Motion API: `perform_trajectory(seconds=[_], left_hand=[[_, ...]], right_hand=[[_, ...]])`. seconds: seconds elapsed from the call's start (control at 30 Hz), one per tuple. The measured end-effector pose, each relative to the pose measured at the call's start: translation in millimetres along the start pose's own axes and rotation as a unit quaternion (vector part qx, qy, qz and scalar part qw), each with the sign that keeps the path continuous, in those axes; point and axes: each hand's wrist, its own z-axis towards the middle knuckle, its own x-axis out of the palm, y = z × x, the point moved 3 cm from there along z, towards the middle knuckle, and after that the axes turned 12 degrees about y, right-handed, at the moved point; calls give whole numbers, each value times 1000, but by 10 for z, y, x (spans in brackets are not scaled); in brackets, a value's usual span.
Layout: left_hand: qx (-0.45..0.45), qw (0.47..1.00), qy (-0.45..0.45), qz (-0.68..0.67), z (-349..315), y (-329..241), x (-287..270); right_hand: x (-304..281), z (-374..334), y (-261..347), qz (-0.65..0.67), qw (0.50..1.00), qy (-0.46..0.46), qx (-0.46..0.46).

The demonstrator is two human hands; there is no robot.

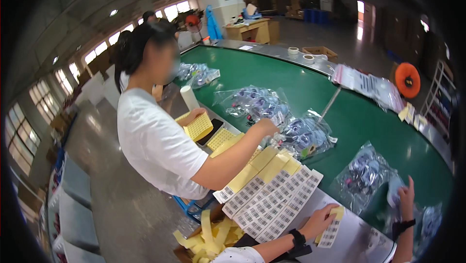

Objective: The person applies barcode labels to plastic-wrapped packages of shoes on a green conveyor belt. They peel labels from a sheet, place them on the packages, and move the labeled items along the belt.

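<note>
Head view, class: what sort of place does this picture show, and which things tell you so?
Probably a factory packing line: a long green conveyor belt carries clear bagged items, sheets of barcode labels lie spread at its edge, and a co-worker handles them.

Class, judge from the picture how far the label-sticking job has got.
Done: peeled yellow backing strips fill a box. In hand: the left hand holds a part-used label strip; the right hand touches a clear bag. Left: full label sheets and more bagged items on the green table.
</note>
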Motion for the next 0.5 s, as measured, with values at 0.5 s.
perform_trajectory(seconds=[0.5], left_hand=[[39, 998, -35, -23, -554, -472, 106]], right_hand=[[1688, -1518, 1385, 126, 980, 157, -4]])
